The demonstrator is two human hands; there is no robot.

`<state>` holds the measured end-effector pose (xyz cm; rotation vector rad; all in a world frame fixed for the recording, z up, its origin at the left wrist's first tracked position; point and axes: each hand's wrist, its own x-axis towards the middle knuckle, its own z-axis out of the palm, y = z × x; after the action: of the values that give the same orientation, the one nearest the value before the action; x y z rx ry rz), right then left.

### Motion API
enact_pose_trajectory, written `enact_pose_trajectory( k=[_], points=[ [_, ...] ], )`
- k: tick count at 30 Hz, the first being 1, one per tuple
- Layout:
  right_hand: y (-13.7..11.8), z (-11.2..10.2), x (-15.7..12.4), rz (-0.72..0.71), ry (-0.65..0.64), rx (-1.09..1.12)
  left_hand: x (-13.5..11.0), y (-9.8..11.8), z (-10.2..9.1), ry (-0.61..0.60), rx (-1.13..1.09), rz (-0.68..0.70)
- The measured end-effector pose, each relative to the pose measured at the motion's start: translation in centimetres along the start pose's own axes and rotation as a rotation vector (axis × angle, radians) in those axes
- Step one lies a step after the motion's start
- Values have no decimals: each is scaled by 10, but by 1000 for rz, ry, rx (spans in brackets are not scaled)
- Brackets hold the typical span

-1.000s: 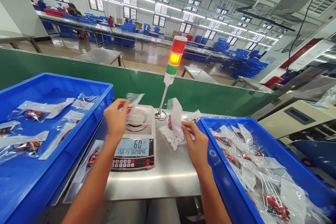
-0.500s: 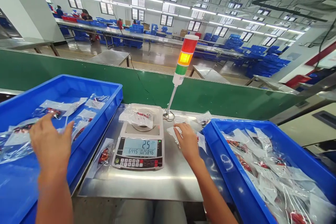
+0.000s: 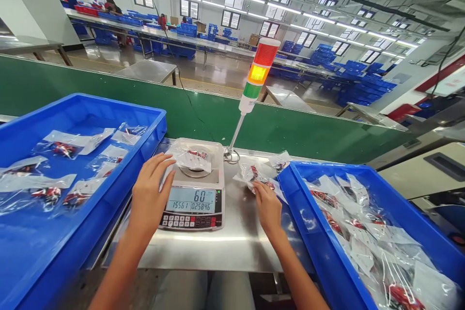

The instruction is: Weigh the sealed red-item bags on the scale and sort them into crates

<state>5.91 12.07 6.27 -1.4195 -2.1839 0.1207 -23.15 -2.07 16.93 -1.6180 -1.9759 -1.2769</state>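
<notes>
My left hand [image 3: 150,193] is open at the left side of the weighing scale [image 3: 220,179], its fingertips close to a clear plastic bag [image 3: 192,157] with red parts on the round pan. Whether the fingers touch that bag I cannot tell. The scale's display [image 3: 192,199] reads 60 on top. Right of the scale, my right hand [image 3: 268,206] has its fingers closed on the near edge of a plastic bag [image 3: 253,173] holding red and dark parts. Another small bag [image 3: 280,161] lies behind it on the metal bench [image 3: 232,252].
A blue tray [image 3: 162,123] with several bagged parts stands at left. On the right, another blue tray [image 3: 308,223] holds a heap of similar bags. A signal tower [image 3: 258,73], lit amber, rises behind the scale. A green panel [image 3: 203,111] borders the bench's back.
My left hand has moved right, from over the left tray to the scale. My right hand has shifted slightly right and down at the bags. The display went from 25 to 60.
</notes>
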Motion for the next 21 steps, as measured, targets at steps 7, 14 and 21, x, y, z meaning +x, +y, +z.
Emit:
enact_pose_trajectory(
  k=[7,14,21],
  points=[
    [5,-45,-15,314,132,380,9,4,15,-117,-20,143],
    [10,-68,-23,525,124,576,11,-1,26,-306,30,168],
    [4,-73,-20,557,156,744,13,-5,38,-297,-58,119]
  ],
)
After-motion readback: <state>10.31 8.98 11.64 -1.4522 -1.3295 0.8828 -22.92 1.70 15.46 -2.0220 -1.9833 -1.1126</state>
